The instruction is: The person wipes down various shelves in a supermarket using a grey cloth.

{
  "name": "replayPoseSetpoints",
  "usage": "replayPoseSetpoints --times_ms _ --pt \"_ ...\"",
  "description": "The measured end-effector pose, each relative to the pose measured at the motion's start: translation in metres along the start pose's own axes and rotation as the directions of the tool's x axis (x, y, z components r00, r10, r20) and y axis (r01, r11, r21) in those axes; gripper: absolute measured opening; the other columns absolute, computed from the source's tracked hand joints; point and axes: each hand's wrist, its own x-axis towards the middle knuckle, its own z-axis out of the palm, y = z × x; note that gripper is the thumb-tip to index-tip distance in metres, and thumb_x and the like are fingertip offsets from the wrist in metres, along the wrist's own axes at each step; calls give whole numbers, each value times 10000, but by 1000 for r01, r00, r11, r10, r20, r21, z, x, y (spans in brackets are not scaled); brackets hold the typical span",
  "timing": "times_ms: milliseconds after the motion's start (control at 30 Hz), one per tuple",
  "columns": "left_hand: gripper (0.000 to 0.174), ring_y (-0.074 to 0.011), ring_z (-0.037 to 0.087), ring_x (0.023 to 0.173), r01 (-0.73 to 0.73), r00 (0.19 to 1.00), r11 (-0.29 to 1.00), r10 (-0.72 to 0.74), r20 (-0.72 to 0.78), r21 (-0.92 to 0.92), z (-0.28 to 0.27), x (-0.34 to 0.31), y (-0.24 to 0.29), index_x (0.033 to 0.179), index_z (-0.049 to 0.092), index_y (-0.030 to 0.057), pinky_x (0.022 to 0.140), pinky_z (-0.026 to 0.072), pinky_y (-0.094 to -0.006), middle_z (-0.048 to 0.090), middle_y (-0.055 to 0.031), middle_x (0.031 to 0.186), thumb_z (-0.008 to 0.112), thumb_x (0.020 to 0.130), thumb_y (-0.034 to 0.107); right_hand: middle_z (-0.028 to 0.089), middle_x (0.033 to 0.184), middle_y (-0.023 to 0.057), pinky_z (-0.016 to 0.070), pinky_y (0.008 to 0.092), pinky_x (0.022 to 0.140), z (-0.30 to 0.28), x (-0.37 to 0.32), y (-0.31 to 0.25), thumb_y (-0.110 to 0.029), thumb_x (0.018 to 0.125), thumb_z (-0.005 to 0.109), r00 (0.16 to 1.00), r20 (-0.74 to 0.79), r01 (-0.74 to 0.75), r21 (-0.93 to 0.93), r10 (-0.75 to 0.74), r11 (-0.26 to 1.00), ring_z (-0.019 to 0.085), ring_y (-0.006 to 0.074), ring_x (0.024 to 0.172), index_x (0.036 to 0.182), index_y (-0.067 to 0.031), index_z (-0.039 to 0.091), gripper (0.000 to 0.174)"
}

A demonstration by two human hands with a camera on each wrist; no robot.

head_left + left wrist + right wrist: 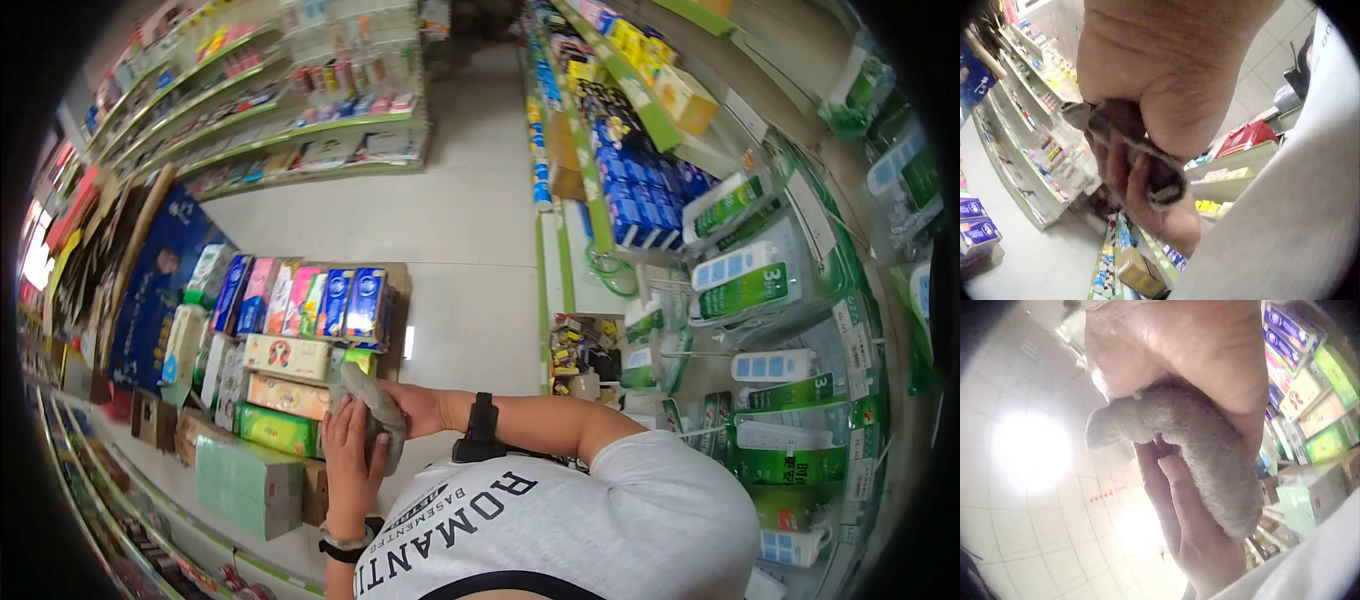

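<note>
A folded grey fuzzy cloth (375,400) is held between both hands in front of the shirt. My left hand (347,455) grips it from the left, its fingers lying over the near side. From the other side my right hand (420,405) holds the cloth, the fingers partly hidden behind it in the head view. In the right wrist view the cloth (1222,469) bends in a thick curve under the right palm (1191,344), with left fingers (1175,487) pressed against its inner side. The left wrist view shows the dark, rolled cloth (1163,178) below the left palm (1166,69).
Just beyond the hands stands a stack of tissue packs (290,355), with a pale green box (245,485) nearer. Packaged power strips (770,365) hang on the right. Shelves (330,140) line the far left, and a tiled aisle (470,200) runs between.
</note>
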Motion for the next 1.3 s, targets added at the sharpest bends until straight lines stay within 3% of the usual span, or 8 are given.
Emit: replayPoseSetpoints --times_ms 267,400,533,600,700,933,1100,1300 --pt "519 -405 480 1340 -319 920 933 348 183 -170 47 103 -1 1410 530 28 1118 368 -509 562 -196 1391 638 906 81 629 1314 49 524 332 1005 -33 -79 -55 -253 1078 509 784 -336 441 -289 -522 850 626 150 1169 1391 -50 524 373" --pt "584 -413 577 1156 -274 923 900 345 170 -340 74 141 -18 1421 524 52 983 474 -460 616 -205 1277 690 863 3 661 1246 34 524 303 946 -6 -144 -126 -209 1010 640 250 -405 552 -686 -879 473 625 120 1105 1380 -45 552 414" --pt "551 -406 639 1062 -293 889 851 411 204 -436 82 191 -39 1418 519 50 904 524 -445 658 -220 1198 683 893 11 649 1262 120 491 337 981 43 -219 -231 -159 923 726 -350 188 -182 -975 -918 -130 625 203 1131 1363 13 545 506" --pt "552 -390 650 1062 -283 878 830 426 218 -481 89 216 -51 1421 518 55 894 531 -438 668 -213 1187 685 897 14 627 1270 169 457 414 1028 58 -250 -276 -92 846 747 -267 539 -655 -710 -799 -260 584 356 1175 1357 -36 574 542" --pt "559 -341 683 1046 -265 866 802 442 234 -535 92 252 -70 1437 509 71 868 545 -416 691 -198 1155 687 909 25 613 1312 128 444 434 1057 64 -278 -322 -35 791 722 -84 599 -967 -242 -796 -80 547 344 1233 1353 -90 600 578" --pt "516 -207 687 908 -177 827 771 454 333 -612 100 326 -113 1450 511 68 739 553 -301 690 -144 1065 633 951 26 607 1317 103 440 468 1055 29 -301 -323 -6 777 657 -129 531 -987 17 -838 163 513 352 1252 1261 -91 650 491" --pt "468 -207 694 878 -196 765 738 527 370 -646 108 379 -119 1416 552 79 688 560 -306 700 -144 1047 631 958 32 609 1334 94 455 445 1052 31 -307 -288 40 722 676 -262 503 -961 -61 -823 269 505 377 1259 1341 -113 603 642" --pt "358 -230 717 936 -237 685 686 620 383 -688 126 448 -90 1309 635 59 747 567 -313 730 -148 1034 655 952 51 663 1185 188 508 407 938 19 -311 -231 -96 858 705 -716 374 -659 -641 -589 394 642 339 1071 1263 -18 577 432"
